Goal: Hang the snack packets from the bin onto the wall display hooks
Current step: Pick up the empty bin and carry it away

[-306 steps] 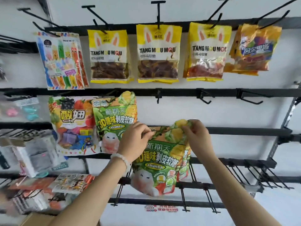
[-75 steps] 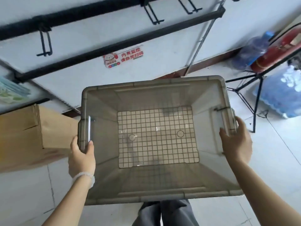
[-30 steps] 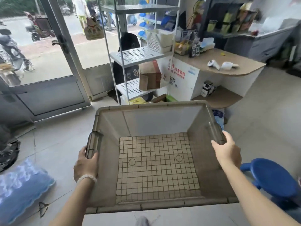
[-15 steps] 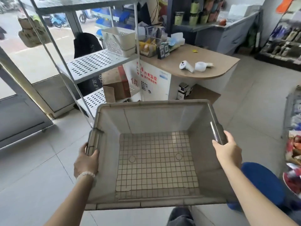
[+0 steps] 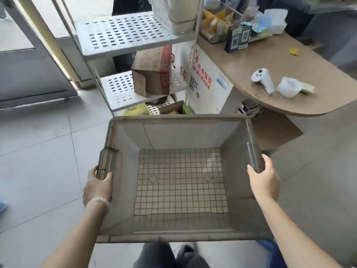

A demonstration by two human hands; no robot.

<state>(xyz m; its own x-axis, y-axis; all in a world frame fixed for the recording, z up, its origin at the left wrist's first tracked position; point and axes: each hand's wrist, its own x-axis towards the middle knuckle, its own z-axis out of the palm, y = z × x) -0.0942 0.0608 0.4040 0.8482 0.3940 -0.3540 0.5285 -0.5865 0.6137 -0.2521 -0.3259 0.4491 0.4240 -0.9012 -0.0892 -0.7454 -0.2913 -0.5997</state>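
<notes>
A grey plastic bin fills the lower middle of the head view, held level above the tiled floor. Nothing lies inside it; only its gridded bottom shows. My left hand grips the left handle, with a white bead bracelet at the wrist. My right hand grips the right handle. No snack packets and no wall display hooks are in view.
A white perforated metal shelf rack stands just beyond the bin, with a torn cardboard box on its middle shelf. To the right is a curved wooden counter bearing a white controller. A glass door is at left.
I have turned away from the hook wall with the bin in both hands and come closer to the shelf rack and counter. Both hands keep their grip on the handles.
</notes>
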